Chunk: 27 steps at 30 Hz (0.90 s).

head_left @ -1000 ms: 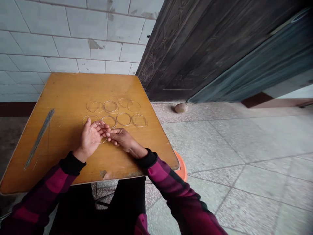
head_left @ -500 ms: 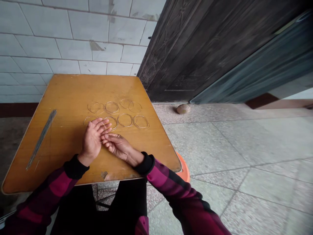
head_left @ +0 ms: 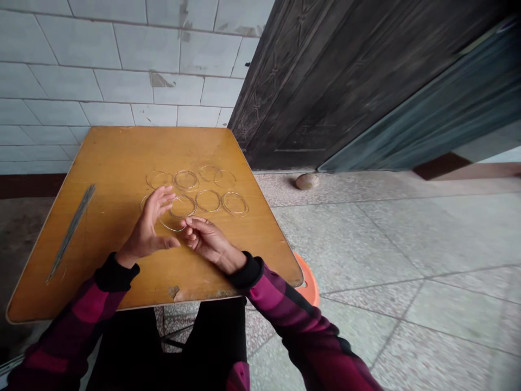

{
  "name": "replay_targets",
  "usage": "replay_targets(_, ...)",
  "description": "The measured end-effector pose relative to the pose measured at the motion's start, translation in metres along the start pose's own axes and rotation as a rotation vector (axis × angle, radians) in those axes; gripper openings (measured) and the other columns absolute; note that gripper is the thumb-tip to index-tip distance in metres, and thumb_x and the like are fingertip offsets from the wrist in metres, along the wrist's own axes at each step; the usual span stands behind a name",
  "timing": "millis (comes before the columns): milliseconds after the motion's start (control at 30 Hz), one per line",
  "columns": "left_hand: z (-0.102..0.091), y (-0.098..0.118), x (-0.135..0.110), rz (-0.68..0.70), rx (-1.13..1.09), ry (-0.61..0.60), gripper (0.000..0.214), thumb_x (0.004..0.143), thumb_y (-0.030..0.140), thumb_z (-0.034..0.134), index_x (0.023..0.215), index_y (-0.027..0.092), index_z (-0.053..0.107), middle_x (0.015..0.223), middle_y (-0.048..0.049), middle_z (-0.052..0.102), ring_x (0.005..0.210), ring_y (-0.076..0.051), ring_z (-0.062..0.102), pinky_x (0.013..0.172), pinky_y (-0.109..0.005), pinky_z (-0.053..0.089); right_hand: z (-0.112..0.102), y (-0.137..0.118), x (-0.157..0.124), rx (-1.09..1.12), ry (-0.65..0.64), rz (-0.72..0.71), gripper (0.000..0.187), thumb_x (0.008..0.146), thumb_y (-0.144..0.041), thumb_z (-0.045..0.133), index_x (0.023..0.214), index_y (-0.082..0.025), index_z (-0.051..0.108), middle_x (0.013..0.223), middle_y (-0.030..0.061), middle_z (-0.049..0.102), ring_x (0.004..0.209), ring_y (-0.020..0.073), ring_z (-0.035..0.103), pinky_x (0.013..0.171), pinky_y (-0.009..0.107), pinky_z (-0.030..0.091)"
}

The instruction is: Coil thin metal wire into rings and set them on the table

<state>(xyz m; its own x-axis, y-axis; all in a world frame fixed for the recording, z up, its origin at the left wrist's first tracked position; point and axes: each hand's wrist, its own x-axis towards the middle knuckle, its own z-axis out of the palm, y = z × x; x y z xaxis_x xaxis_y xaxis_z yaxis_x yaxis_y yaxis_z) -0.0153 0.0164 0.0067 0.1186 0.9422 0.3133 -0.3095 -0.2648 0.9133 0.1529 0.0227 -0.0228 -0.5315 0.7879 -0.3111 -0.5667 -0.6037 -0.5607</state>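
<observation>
Between thumb and fingers, my right hand [head_left: 206,237] pinches a thin wire ring [head_left: 171,228] above the table. My left hand [head_left: 147,228] is open to the left of that ring, thumb and fingers spread apart; whether it touches the wire I cannot tell. Several more wire rings [head_left: 208,201] lie in two rough rows on the wooden table [head_left: 118,157] just beyond my hands. The left hand hides part of one ring in the nearer row. On the table's left side lies a bundle of straight grey wires [head_left: 72,231].
A white tiled wall [head_left: 122,84] stands behind the table, with a dark wooden door [head_left: 301,92] to the right. Part of an orange stool [head_left: 309,282] shows beyond the table's right edge. A roundish stone-like object [head_left: 307,181] sits on the floor by the door.
My left hand has opened and drawn away to the left from the wire ring. The right hand has moved slightly right and still pinches the ring.
</observation>
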Motion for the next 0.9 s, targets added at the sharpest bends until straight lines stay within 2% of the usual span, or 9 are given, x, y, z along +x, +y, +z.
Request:
replay_targets(100,-0.010,0.000,0.000,0.131,0.347,-0.126,0.091,0.047,0.028,0.094,0.131,0.025,0.058,0.148,-0.0154,0.047,0.137,-0.036,0.042,0.113,-0.049,0.037,0.000,-0.002,-0.001,-0.062,0.011,-0.012,0.025,0.065,-0.026,0.088,0.074,-0.010,0.071,0.054,-0.0056,0.060,0.044,-0.0003,0.049,0.040,0.008,0.035)
replay_targets(200,-0.020,-0.008,0.003,0.280,0.632,-0.244,0.094,0.059,0.032,0.089,0.142,0.025,0.046,0.147,-0.0166,0.046,0.135,-0.035,0.046,0.108,-0.054,0.044,0.000,0.000,0.000,-0.108,0.002,-0.020,0.028,0.062,-0.029,0.089,0.074,-0.010,0.073,0.052,-0.0059,0.059,0.044,-0.0007,0.047,0.040,0.009,0.032)
replay_targets(300,-0.027,-0.015,0.005,0.393,0.832,-0.300,0.089,0.071,0.034,0.082,0.147,0.026,0.038,0.143,-0.0170,0.049,0.133,-0.033,0.048,0.106,-0.053,0.048,0.000,0.002,0.000,-0.126,0.003,-0.023,0.028,0.061,-0.031,0.089,0.073,-0.010,0.073,0.052,-0.0055,0.059,0.045,-0.0005,0.047,0.041,0.010,0.031)
replay_targets(500,-0.025,-0.010,0.006,0.425,0.847,-0.336,0.080,0.076,0.036,0.078,0.145,0.025,0.039,0.138,-0.0161,0.050,0.126,-0.030,0.054,0.097,-0.046,0.056,-0.002,0.001,0.000,-0.161,0.014,-0.051,0.026,0.062,-0.031,0.087,0.072,-0.011,0.074,0.052,-0.0057,0.058,0.045,0.0001,0.045,0.041,0.010,0.031)
replay_targets(667,-0.022,-0.010,0.005,0.497,0.866,-0.269,0.068,0.077,0.030,0.078,0.138,0.023,0.047,0.128,-0.0132,0.055,0.115,-0.026,0.060,0.095,-0.044,0.058,-0.001,0.001,0.000,-0.149,0.014,-0.054,0.025,0.063,-0.031,0.087,0.072,-0.012,0.073,0.053,-0.0051,0.059,0.047,0.0007,0.047,0.041,0.010,0.032)
replay_targets(900,-0.022,-0.017,0.005,0.494,0.879,-0.253,0.065,0.079,0.027,0.075,0.136,0.023,0.046,0.128,-0.0131,0.054,0.112,-0.025,0.061,0.095,-0.043,0.057,-0.001,0.001,0.001,-0.128,0.009,-0.051,0.027,0.061,-0.031,0.089,0.071,-0.011,0.073,0.053,-0.0053,0.060,0.046,0.0000,0.049,0.041,0.008,0.034)
